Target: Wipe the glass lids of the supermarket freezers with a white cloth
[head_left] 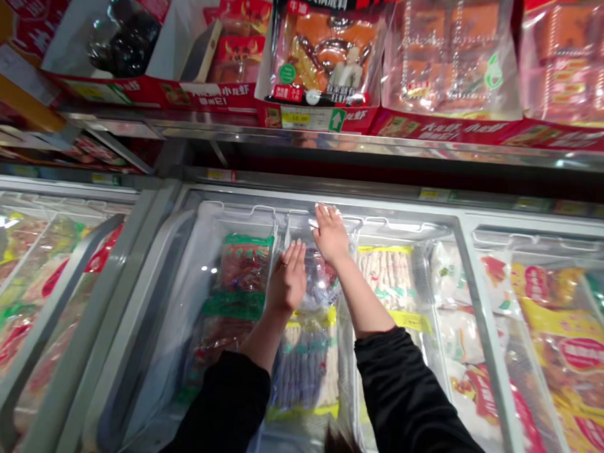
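Note:
My right hand (330, 236) reaches to the far end of the chest freezer (407, 214). Its fingers are held together over a thin white cloth (313, 223), perhaps a tissue, whose edges show around the fingertips. Nearer and to the left, my left hand (288, 278) has its fingers stretched out, with nothing seen in it and a ring on one finger. Below the hands are a clear bag of dark food (320, 277) and a yellow-edged pack of sticks (306, 363). Whether the left palm touches a glass lid cannot be told.
A metal shelf edge (385, 145) with boxed red hotpot packs (327, 54) overhangs the freezer's back. Wire dividers (359, 229) split the inside. Green-edged meat packs (245, 267) lie left, bags of frozen food (572, 345) right. A grey curved handle (128, 319) runs along the left.

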Demonstrator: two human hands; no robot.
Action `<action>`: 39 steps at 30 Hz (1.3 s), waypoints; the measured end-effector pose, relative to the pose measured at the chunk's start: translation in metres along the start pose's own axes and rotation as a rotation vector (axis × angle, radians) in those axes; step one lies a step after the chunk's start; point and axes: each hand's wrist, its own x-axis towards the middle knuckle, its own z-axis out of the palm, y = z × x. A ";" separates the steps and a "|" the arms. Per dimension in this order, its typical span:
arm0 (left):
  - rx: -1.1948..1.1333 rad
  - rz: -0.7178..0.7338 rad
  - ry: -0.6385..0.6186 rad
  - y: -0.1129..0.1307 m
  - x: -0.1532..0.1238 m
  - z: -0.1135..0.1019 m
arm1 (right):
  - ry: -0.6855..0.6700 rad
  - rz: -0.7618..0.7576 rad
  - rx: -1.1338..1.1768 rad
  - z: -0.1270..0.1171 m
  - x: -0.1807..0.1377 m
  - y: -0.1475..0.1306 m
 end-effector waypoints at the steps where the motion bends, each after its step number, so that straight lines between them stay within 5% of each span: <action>1: -0.013 0.001 0.007 -0.001 -0.001 0.002 | -0.019 -0.049 0.007 0.002 -0.008 -0.004; 5: -0.049 -0.016 0.005 -0.002 -0.001 0.004 | -0.065 -0.167 0.026 -0.003 -0.057 0.005; 8: -0.061 -0.008 0.014 -0.001 0.000 0.003 | -0.051 -0.100 0.004 -0.014 -0.071 0.030; 13: -0.086 0.003 0.005 -0.001 0.002 0.000 | 0.007 0.106 -0.033 -0.019 -0.022 0.047; 18: -0.089 -0.019 -0.015 0.000 0.000 -0.001 | -0.015 0.057 0.010 -0.004 0.029 0.012; 24: -0.081 -0.003 0.009 0.000 0.001 0.000 | -0.119 -0.185 0.011 -0.006 -0.010 0.000; 29: -0.084 -0.010 0.026 0.003 0.004 -0.004 | -0.051 -0.014 -0.036 -0.019 -0.045 0.031; 34: -0.081 -0.013 0.020 0.005 0.007 -0.008 | 0.038 0.162 -0.030 -0.010 0.001 0.029; 39: -0.049 -0.025 -0.004 0.004 0.006 -0.005 | -0.028 -0.049 0.009 0.002 0.030 -0.005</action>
